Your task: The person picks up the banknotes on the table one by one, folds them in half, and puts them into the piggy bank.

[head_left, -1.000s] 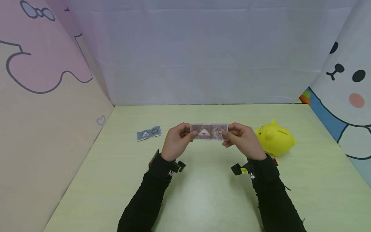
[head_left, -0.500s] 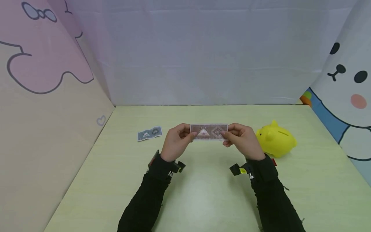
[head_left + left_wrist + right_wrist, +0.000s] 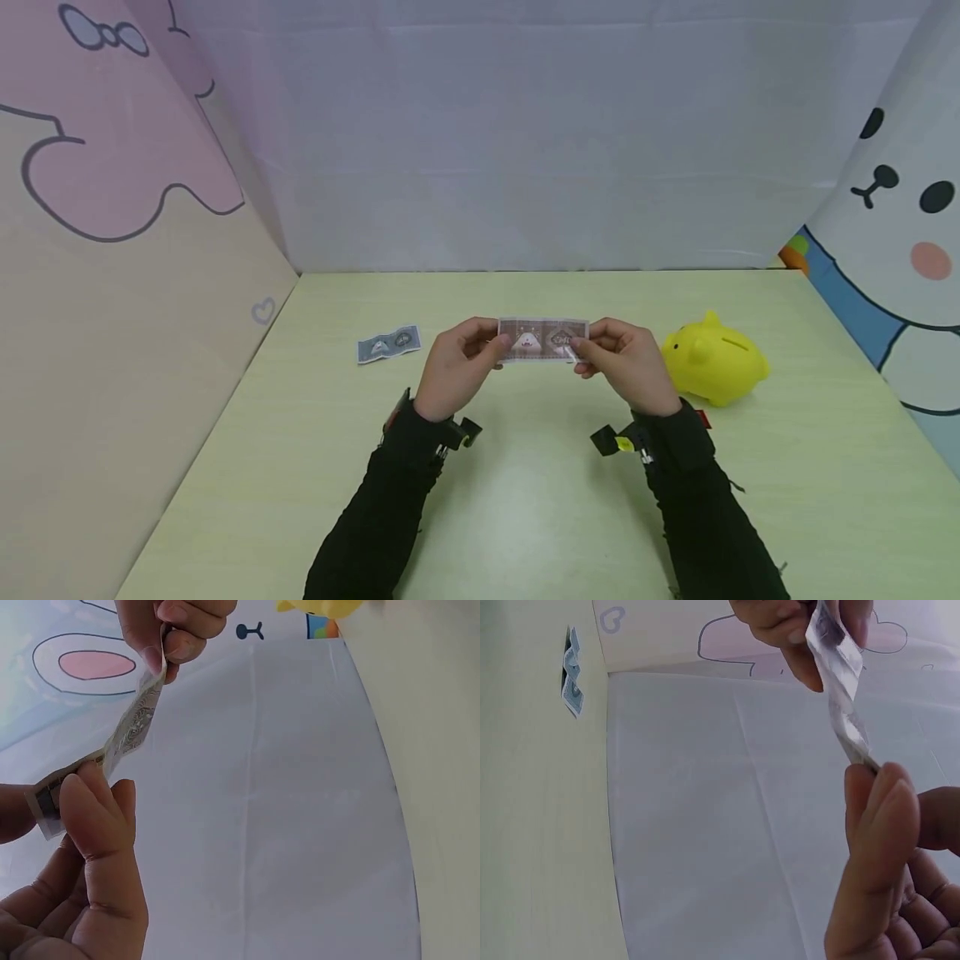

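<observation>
A brownish toy banknote (image 3: 534, 330) with a white triangular figure printed on it is held up above the table between both hands. My left hand (image 3: 460, 367) pinches its left end between thumb and fingers. At the opposite end, my right hand (image 3: 632, 364) pinches it the same way. Seen from the left wrist, the banknote (image 3: 135, 724) is bent along creases rather than flat. In the right wrist view, the banknote (image 3: 844, 679) looks wavy and shiny from the light. The parts under the thumbs are hidden.
A blue-grey creased banknote (image 3: 388, 344) lies on the pale table (image 3: 517, 500) left of my left hand. Just beyond my right hand stands a yellow piggy bank (image 3: 716, 362) with a slot on top. Printed cloth walls (image 3: 525, 150) border the table's back and sides.
The two ends of the held banknote have come slightly closer together, and it looks more bent. Both hands keep their grip. The other banknote and the piggy bank stay put.
</observation>
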{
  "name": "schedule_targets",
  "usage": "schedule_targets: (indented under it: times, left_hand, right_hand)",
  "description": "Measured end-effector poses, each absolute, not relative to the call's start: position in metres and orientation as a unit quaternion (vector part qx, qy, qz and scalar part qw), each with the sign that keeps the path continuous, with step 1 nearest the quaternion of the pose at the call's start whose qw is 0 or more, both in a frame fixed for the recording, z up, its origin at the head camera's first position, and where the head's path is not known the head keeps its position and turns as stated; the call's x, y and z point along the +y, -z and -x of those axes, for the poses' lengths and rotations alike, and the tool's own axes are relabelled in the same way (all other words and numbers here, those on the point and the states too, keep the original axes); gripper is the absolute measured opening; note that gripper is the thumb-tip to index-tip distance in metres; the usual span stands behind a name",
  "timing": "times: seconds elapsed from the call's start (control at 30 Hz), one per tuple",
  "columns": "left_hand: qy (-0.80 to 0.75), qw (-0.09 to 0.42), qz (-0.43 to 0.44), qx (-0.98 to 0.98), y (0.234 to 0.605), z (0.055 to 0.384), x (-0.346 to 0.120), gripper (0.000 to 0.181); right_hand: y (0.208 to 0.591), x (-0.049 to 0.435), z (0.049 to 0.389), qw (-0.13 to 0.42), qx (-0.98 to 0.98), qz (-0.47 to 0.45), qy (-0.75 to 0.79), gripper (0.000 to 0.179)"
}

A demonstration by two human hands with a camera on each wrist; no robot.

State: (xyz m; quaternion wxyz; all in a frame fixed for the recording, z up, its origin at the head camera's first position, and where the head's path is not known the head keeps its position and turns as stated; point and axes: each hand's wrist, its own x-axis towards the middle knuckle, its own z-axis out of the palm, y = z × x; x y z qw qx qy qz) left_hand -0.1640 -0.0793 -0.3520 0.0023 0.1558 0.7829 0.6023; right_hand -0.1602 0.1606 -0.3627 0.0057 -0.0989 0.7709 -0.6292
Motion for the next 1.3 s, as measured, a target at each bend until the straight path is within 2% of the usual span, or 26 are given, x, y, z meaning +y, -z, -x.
schedule_targets:
  times: [0.27, 0.53, 0.8, 1.13, 1.3]
  left_hand:
    - [-0.626, -0.006, -0.184, 0.758, 0.346, 0.159, -0.08, 0.027]
    - [-0.633, 0.003, -0.2, 0.748, 0.346, 0.158, -0.075, 0.022]
    - [-0.623, 0.009, -0.192, 0.758, 0.351, 0.158, -0.069, 0.022]
    - [-0.616, 0.09, -0.177, 0.762, 0.356, 0.158, -0.065, 0.047]
    - [-0.619, 0.108, -0.167, 0.759, 0.357, 0.158, -0.063, 0.05]
  right_hand:
    - [0.362, 0.158, 0.16, 0.006, 0.777, 0.096, 0.622, 0.019]
    - [0.363, 0.152, 0.161, 0.009, 0.771, 0.085, 0.631, 0.02]
    - [0.365, 0.147, 0.161, 0.008, 0.774, 0.079, 0.628, 0.02]
    - [0.368, 0.14, 0.158, -0.001, 0.786, 0.08, 0.613, 0.014]
    - [0.368, 0.137, 0.157, -0.011, 0.795, 0.089, 0.6, 0.012]
